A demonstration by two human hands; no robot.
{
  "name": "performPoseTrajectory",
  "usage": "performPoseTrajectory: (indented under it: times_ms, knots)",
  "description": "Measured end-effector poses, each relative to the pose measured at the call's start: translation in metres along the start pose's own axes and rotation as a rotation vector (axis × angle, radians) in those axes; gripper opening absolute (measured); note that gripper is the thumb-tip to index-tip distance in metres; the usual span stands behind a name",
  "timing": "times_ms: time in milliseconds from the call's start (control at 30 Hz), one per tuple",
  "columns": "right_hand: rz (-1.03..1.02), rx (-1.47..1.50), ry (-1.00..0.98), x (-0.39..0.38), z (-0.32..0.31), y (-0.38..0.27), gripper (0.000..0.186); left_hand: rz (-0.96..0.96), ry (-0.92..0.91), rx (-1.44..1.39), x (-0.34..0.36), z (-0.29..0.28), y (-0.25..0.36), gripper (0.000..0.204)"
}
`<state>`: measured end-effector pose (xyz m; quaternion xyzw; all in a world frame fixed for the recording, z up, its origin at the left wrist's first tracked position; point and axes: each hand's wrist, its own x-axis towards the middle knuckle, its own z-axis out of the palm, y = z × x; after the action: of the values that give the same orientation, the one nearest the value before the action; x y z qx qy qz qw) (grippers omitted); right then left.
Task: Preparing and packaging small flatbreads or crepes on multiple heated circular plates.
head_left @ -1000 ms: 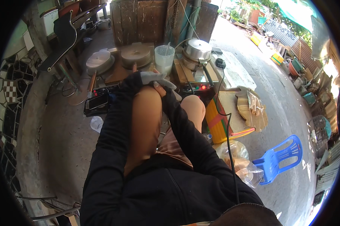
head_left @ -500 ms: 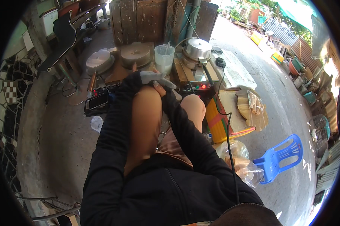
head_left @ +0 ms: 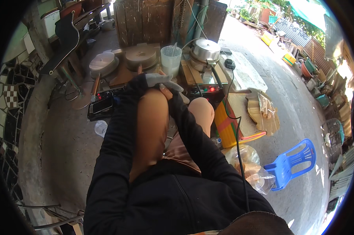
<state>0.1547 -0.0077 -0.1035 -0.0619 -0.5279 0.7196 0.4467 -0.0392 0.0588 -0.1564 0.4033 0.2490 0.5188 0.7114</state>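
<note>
My left hand (head_left: 157, 80), in a light grey glove, rests by my raised left knee. Its fingers lie outstretched across my right hand (head_left: 166, 93). Bare fingertips of the right hand show beside the knee; the rest of its fingers are hidden. I see nothing held in either hand. Just beyond them stands a translucent plastic pitcher (head_left: 171, 58), with a pale content and a utensil handle in it. Left of it are two round metal cookers with lids, one nearer the left (head_left: 102, 64) and one beside the pitcher (head_left: 141, 56). To its right sits a shiny round cooker (head_left: 205, 51) with a dark handle.
A black cord (head_left: 238, 145) runs past my right arm from a plug (head_left: 229, 64). Rolled brown pieces lie in plastic (head_left: 266, 107) on a colourful box (head_left: 232, 121). A blue plastic chair (head_left: 290, 164) stands right. A phone (head_left: 102, 105) lies left, near a clear cup (head_left: 101, 128).
</note>
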Motion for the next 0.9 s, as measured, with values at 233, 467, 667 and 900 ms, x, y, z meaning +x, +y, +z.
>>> performPoseTrajectory:
  times_ms: [233,467,667,900]
  knots:
    - [-0.01,-0.027,0.017,0.0,0.001,0.0,0.055,-0.086,-0.011,0.176,-0.005,0.018,0.015,0.063]
    - [0.007,-0.026,0.018,0.0,0.001,0.0,0.059,-0.172,-0.02,0.354,-0.007,0.039,0.03,0.058]
    - [0.018,0.009,0.013,-0.001,0.001,-0.001,0.059,-0.186,0.012,0.348,-0.001,0.038,0.023,0.057]
    - [-0.004,0.008,0.006,0.002,0.002,0.003,0.057,0.066,0.304,-0.411,0.021,-0.018,-0.02,0.066]
